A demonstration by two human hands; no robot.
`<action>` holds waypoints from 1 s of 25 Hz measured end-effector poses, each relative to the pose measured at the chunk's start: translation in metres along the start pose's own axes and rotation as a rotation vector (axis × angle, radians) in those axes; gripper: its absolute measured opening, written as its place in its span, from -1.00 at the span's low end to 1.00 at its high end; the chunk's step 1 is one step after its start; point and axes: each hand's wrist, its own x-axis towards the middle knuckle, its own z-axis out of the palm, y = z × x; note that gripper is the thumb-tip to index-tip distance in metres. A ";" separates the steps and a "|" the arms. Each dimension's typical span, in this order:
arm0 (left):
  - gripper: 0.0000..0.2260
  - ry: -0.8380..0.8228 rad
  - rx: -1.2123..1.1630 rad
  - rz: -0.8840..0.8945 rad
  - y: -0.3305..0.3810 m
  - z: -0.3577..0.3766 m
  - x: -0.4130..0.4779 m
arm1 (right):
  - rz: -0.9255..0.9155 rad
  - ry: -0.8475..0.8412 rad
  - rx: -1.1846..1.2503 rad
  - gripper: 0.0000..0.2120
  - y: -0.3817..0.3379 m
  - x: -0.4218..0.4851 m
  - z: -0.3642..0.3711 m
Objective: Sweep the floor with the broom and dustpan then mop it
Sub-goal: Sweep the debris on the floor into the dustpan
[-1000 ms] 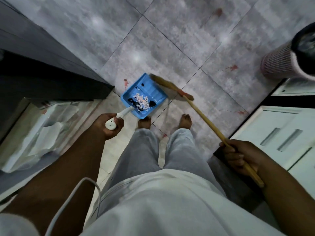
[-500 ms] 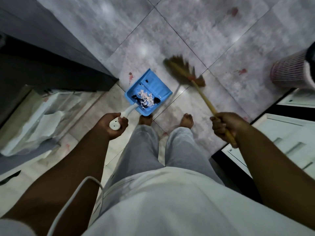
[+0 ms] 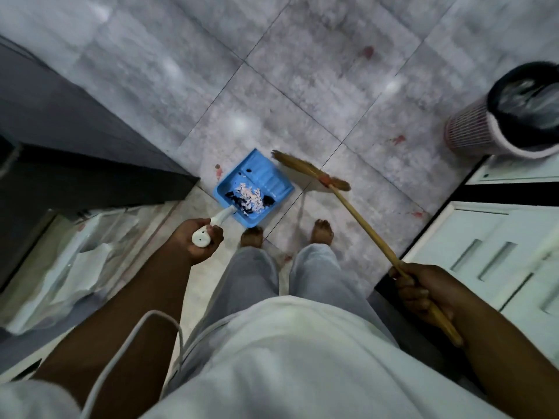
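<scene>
A blue dustpan (image 3: pixel 266 176) with a white handle rests on the grey tiled floor (image 3: pixel 272 86) in front of my bare feet. White scraps and dark bits (image 3: pixel 249 196) lie in it near the handle end. My left hand (image 3: pixel 196 240) grips the white handle. My right hand (image 3: pixel 423 290) holds the wooden stick of a broom (image 3: pixel 363 225). The straw head (image 3: pixel 305 169) of the broom lies against the dustpan's right front edge. Small red spots mark the tiles.
A pink basket bin (image 3: pixel 472 128) with a black liner stands at the right. White cabinet doors (image 3: pixel 490 255) run along the lower right. A dark cabinet (image 3: pixel 75 146) and a shelf with plastic bags (image 3: pixel 69 267) fill the left. A white cable (image 3: pixel 136 337) hangs from my chest.
The broom head swung out over the tiles beyond the pan, then came back to the dustpan's right front edge. My right hand went forward and pulled back. The dustpan stayed put.
</scene>
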 end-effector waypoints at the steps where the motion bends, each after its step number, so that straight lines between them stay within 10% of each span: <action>1: -0.78 -0.007 0.027 -0.001 -0.001 0.010 -0.004 | -0.017 -0.003 0.034 -0.78 -0.003 -0.004 -0.005; 25: -0.78 -0.043 0.732 -0.085 -0.002 0.368 -0.029 | -0.220 -0.070 0.711 -0.72 -0.127 -0.036 -0.052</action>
